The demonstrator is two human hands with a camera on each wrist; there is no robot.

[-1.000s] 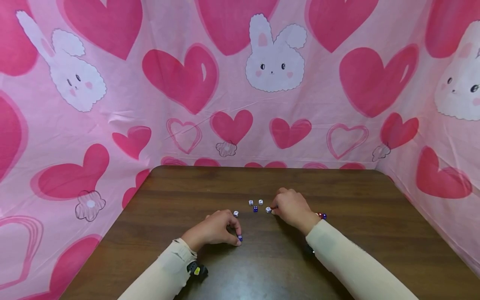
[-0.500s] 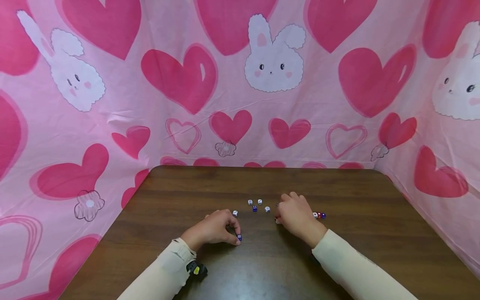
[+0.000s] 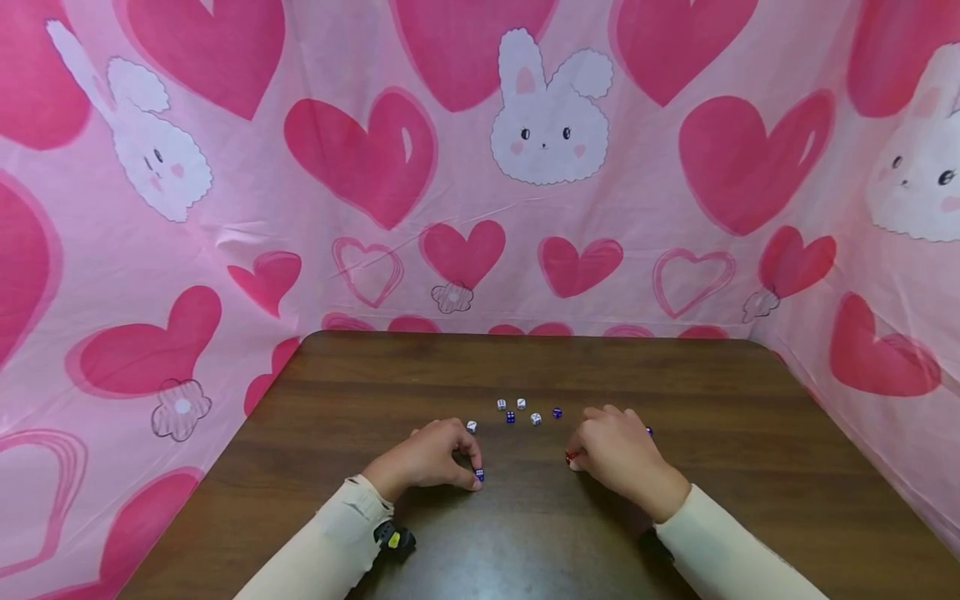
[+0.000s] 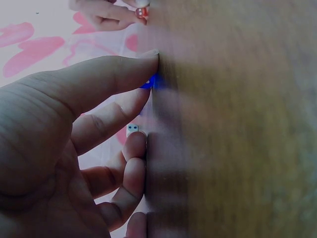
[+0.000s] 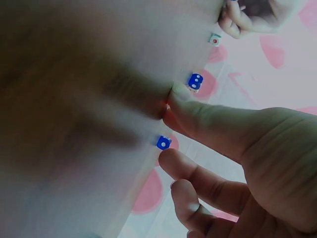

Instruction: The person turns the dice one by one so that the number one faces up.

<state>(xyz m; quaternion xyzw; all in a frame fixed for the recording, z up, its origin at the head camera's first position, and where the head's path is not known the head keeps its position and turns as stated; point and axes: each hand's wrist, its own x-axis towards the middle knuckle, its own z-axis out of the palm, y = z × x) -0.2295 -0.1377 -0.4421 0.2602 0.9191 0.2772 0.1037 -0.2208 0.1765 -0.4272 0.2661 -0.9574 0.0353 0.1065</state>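
Note:
My left hand (image 3: 426,455) pinches a blue die (image 3: 480,475) between thumb and index finger, down at the tabletop. In the left wrist view the same blue die (image 4: 147,83) shows between the two fingertips. To the right, my right hand (image 3: 621,457) pinches a red die (image 3: 570,458) low over the table; its fingertips mostly cover it in the right wrist view. Behind the hands lie white dice (image 3: 536,419) and a blue die (image 3: 511,417) in a loose group. Another blue die (image 3: 557,412) sits just beyond the right hand's fingers.
A white die (image 3: 472,427) lies beside the left hand's knuckles. Past the right hand, a blue die (image 3: 649,431) peeks out, its neighbours hidden by the hand. The brown wooden table (image 3: 375,367) meets a pink heart-patterned cloth (image 3: 465,192) at its back and sides.
My right hand has moved right and nearer to me, away from the white die, and the red die now shows in its fingers. A blue die it covered is uncovered. The left hand stays put.

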